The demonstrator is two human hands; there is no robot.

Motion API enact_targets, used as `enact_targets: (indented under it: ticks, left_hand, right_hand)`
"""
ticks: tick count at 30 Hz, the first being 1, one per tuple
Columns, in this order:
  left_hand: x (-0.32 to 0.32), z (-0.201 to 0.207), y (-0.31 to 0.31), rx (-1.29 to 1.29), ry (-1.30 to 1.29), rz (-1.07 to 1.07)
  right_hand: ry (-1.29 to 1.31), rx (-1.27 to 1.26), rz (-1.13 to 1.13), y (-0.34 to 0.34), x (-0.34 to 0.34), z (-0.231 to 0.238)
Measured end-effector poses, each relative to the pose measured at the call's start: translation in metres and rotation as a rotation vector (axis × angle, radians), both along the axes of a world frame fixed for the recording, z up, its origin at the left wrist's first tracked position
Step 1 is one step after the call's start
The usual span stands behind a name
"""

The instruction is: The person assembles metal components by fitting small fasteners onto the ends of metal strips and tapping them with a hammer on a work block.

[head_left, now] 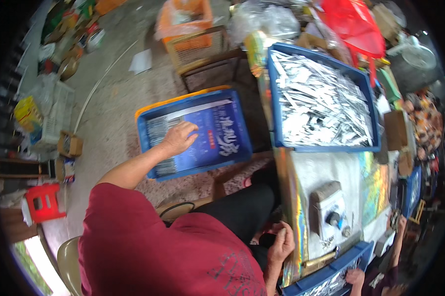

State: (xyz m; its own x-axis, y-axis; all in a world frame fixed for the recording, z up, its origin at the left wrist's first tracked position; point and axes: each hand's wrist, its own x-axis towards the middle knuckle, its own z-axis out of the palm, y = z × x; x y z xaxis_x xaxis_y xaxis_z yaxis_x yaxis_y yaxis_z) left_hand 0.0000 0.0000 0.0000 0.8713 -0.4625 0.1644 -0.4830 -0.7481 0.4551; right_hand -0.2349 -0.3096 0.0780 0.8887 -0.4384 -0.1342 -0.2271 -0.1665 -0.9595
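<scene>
Maroon T-shirt [148, 241] sits nearside of the blue tray [207, 167], which holds thin grey strips [158, 129] and 1 purple printed sheet [217, 126]. Above this tray the left hand [181, 138] curls, grip unclear; rightward and nearer, the right hand [281, 242] bunches its fingertips, contents unclear. Right of the tray: 1 larger blue bin [326, 148] of silvery strips [321, 101].

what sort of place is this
Probably a small workshop: a large blue tray heaped with silvery strips, a lower blue tray under the left hand, and a worktable bearing a white device.
</scene>
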Motion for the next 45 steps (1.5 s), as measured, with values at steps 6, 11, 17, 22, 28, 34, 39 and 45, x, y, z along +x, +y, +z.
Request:
enact_targets:
  ticks: [6,11,17,22,28,34,39,45]
  left_hand:
    - [0.019,0.109,-0.117,-0.463,-0.006,-0.224]
    - [0.047,0.152,-0.184,-0.335,-0.352,-0.408]
    - [0.081,0.137,-0.229,0.390,-0.308,-0.246]
    - [0.091,0.131,-0.242,0.564,-0.245,-0.333]
    - [0.067,0.159,-0.242,-0.101,-0.378,-0.532]
    - [-0.027,0.185,-0.263,-0.701,0.560,-0.630]
    - [-0.089,0.159,-0.290,-0.889,1.198,-0.579]
    - [-0.134,0.129,-0.315,-1.023,1.487,-0.489]
  right_hand:
    - [-0.035,0.004,-0.080,-0.014,-0.021,0.016]
    - [-0.146,-0.084,-0.105,-0.021,-0.040,0.002]
    - [-0.111,0.036,-0.160,-0.024,-0.065,-0.015]
    - [-0.149,0.056,-0.213,-0.026,-0.076,-0.026]
    - [-0.191,-0.099,-0.160,-0.028,-0.076,-0.024]
    - [-0.172,0.001,-0.218,-0.036,-0.066,-0.007]
    - [-0.264,0.183,-0.307,-0.044,-0.053,0.009]
    - [-0.343,0.415,-0.372,-0.053,-0.054,0.019]
